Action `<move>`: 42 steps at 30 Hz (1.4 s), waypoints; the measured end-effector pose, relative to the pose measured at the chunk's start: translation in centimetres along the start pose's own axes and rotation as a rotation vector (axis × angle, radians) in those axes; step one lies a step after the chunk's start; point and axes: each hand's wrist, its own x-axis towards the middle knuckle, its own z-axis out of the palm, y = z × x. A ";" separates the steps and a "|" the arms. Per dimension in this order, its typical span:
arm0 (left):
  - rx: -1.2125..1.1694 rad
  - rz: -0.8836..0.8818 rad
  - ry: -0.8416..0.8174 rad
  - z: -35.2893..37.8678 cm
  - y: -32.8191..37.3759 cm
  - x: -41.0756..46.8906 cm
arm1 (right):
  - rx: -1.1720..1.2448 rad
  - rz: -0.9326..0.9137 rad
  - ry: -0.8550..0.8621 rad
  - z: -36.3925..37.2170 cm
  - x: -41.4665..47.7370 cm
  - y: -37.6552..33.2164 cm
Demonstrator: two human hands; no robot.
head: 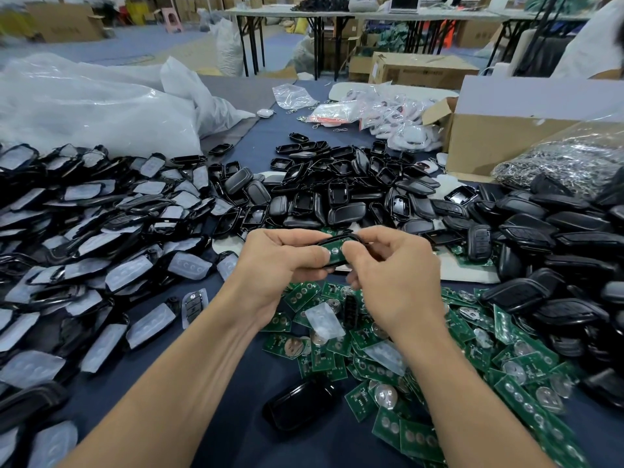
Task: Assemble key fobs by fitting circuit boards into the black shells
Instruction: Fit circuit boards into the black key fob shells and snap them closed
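step in hand looks like seating the board: left hand [280, 261] and right hand [388, 265] both pinch one black shell [332, 238] held over the table [236, 417], w/ a green circuit board [337, 252] lying in it between the two grips. next move prob. calls for an even press till it sits flat. no brand or writing can be read; print on the cardboard box [418, 70] far beyond the grip is too blurred.
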 end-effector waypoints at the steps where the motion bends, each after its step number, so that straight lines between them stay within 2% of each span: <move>1: 0.020 0.016 -0.007 0.0 -0.1 0.0 | 0.063 0.025 -0.031 0.0 0.1 0.1; 4: 0.223 0.130 -0.023 0.1 -0.6 -0.1 | 0.221 0.097 -0.087 -0.4 0.3 0.4; 7: 0.398 0.181 -0.064 0.2 -0.7 -0.1 | 0.232 0.081 -0.100 -0.4 0.3 0.8; 11: 0.276 0.185 -0.025 0.0 -0.6 0.0 | 0.302 0.074 -0.136 -0.3 0.3 0.5; 14: 0.292 0.189 0.002 0.2 -0.9 -0.1 | 0.239 0.042 -0.104 -0.3 0.3 0.4; 20: 0.714 0.269 -0.125 -0.1 -0.4 -0.4 | 0.016 -0.044 -0.072 -0.3 -0.1 0.1; 22: 0.746 0.328 -0.055 0.1 -0.2 -0.6 | 0.053 -0.035 -0.071 -0.2 -0.3 -0.2; 24: 0.745 0.384 0.133 -0.2 0.1 -0.6 | 0.112 0.010 -0.062 0.0 -0.4 -0.5; 26: 0.571 0.339 0.329 -1.4 0.6 0.1 | 0.076 -0.004 -0.080 0.2 -0.4 -0.7; 29: -0.018 0.168 0.525 -3.9 1.5 1.4 | -0.027 -0.094 -0.146 1.0 -0.8 -1.4; 32: -0.369 0.157 0.706 -6.6 2.4 1.8 | -0.202 -0.147 -0.306 3.3 -0.8 -2.9; 36: -0.578 0.235 0.816 -8.9 2.7 2.1 | -0.432 -0.237 -0.458 8.1 -0.3 -5.0; 40: -0.604 0.238 0.815 -9.6 2.7 2.4 | -0.696 -0.304 -0.483 12.7 0.3 -6.1; 42: -0.627 0.231 0.802 -9.7 2.7 2.6 | -0.749 -0.332 -0.476 13.8 0.5 -6.1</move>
